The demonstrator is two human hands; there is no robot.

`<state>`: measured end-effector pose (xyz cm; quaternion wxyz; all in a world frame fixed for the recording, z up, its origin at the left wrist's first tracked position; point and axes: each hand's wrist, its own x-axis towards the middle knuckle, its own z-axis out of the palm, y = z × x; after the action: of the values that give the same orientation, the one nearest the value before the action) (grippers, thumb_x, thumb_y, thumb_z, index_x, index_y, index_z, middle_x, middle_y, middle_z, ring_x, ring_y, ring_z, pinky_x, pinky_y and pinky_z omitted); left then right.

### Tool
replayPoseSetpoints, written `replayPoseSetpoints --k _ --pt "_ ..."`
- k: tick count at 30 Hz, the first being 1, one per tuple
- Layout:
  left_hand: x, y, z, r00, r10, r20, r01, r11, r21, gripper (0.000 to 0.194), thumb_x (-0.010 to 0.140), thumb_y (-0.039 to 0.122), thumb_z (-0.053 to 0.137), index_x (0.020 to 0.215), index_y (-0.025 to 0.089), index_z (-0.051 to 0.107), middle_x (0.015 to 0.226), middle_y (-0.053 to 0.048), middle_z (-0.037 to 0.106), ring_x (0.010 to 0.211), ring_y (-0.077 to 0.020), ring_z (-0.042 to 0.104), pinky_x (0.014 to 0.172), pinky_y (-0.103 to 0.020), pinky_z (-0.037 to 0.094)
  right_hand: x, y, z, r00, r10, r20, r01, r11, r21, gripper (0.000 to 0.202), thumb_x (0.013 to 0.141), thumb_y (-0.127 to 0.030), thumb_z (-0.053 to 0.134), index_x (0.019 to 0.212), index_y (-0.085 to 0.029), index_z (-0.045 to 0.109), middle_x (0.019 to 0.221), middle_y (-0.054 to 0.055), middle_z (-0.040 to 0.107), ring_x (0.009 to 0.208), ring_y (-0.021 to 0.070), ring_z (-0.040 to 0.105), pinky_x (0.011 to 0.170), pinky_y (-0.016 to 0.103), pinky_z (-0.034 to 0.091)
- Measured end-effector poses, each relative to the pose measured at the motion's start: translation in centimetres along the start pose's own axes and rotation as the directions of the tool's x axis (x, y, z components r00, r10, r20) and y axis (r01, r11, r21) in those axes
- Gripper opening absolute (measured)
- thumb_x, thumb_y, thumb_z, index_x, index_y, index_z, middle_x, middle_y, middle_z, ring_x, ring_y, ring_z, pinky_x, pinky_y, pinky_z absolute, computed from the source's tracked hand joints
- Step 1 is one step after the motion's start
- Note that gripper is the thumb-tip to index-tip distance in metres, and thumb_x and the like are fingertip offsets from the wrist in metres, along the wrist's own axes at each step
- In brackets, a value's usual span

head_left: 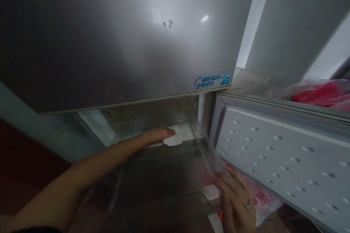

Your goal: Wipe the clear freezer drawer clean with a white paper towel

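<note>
A clear drawer is pulled partly out of the lower compartment of a fridge. My left hand reaches inside it and lies flat with its fingers on a white cloth or tissue, pressed to the drawer's bottom toward the back. At the front right corner my right hand, with a ring on one finger, grips the drawer's side wall between thumb and fingers. The upper fridge door is closed above both hands.
The lower fridge door stands open on the right, its dimpled inner panel showing. Below it lies a pink and white plastic bag. Red items in clear plastic are at the right edge. A sticker is on the upper door.
</note>
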<state>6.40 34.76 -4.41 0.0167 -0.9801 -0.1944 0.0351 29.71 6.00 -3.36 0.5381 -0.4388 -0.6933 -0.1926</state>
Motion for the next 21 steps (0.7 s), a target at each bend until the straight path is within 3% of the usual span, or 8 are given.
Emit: replayPoseSetpoints --k 3,7,10,15,19,21 --pt "0.9 -1.1 -0.1 0.998 -0.060 0.016 0.059 0.997 0.050 0.043 0.088 -0.004 0.045 0.125 0.013 0.060 0.134 -0.012 0.060 0.124 -0.0165 0.056 0.104 -0.029 0.044 0.0 0.0 0.0 1.000 0.001 -0.005 -0.001 1.000 -0.002 0.030 0.087 -0.001 0.042 0.106 -0.011 0.063 0.105 0.009 0.064 0.122 0.0214 0.050 0.099 0.036 0.041" --pt "0.2 0.1 -0.1 0.998 -0.054 0.036 0.050 0.993 0.106 0.047 0.090 -0.003 0.041 0.134 0.008 0.052 0.139 -0.018 0.054 0.125 -0.0233 0.056 0.099 -0.034 0.048 0.1 0.0 0.0 1.000 0.000 0.004 0.000 1.000 -0.009 0.029 0.087 -0.002 0.043 0.106 -0.011 0.063 0.105 0.009 0.064 0.122 0.0208 0.049 0.099 0.036 0.041" --pt "-1.5 2.7 -0.1 0.998 0.009 0.061 -0.017 0.990 0.138 0.048 0.091 -0.002 0.043 0.137 0.008 0.048 0.140 -0.017 0.053 0.127 -0.0239 0.054 0.100 -0.032 0.048 0.2 0.1 0.0 1.000 -0.001 -0.008 0.001 1.000 -0.007 0.029 0.087 -0.002 0.043 0.105 -0.012 0.063 0.105 0.010 0.064 0.123 0.0207 0.049 0.099 0.035 0.042" --pt "-5.0 8.8 -0.3 0.977 0.193 0.090 -0.205 0.966 0.159 0.040 0.096 0.008 0.042 0.135 0.011 0.051 0.139 -0.012 0.056 0.125 -0.0198 0.056 0.103 -0.028 0.047 0.2 0.1 0.0 1.000 0.007 -0.005 -0.007 1.000 -0.014 0.029 0.087 -0.003 0.044 0.106 -0.013 0.063 0.102 0.009 0.067 0.120 0.0205 0.052 0.096 0.036 0.043" --pt "-7.1 12.7 -0.6 0.901 0.429 -0.065 -0.396 0.873 0.285 0.036 0.100 0.012 0.036 0.128 0.010 0.057 0.130 -0.009 0.064 0.120 -0.0166 0.060 0.103 -0.025 0.047 0.1 0.1 0.0 0.999 0.037 -0.013 -0.037 0.999 -0.027 0.029 0.088 -0.007 0.044 0.104 -0.017 0.066 0.101 0.006 0.069 0.117 0.0202 0.056 0.091 0.035 0.046" --pt "-7.5 13.6 -0.8 0.876 0.474 -0.091 -0.427 0.849 0.311 0.037 0.100 0.012 0.033 0.126 0.010 0.059 0.127 -0.009 0.065 0.118 -0.0165 0.061 0.103 -0.025 0.047 0.0 0.1 0.0 0.999 0.040 -0.013 -0.041 0.999 -0.022 0.028 0.088 -0.008 0.045 0.103 -0.017 0.066 0.101 0.006 0.070 0.116 0.0207 0.056 0.092 0.036 0.045"
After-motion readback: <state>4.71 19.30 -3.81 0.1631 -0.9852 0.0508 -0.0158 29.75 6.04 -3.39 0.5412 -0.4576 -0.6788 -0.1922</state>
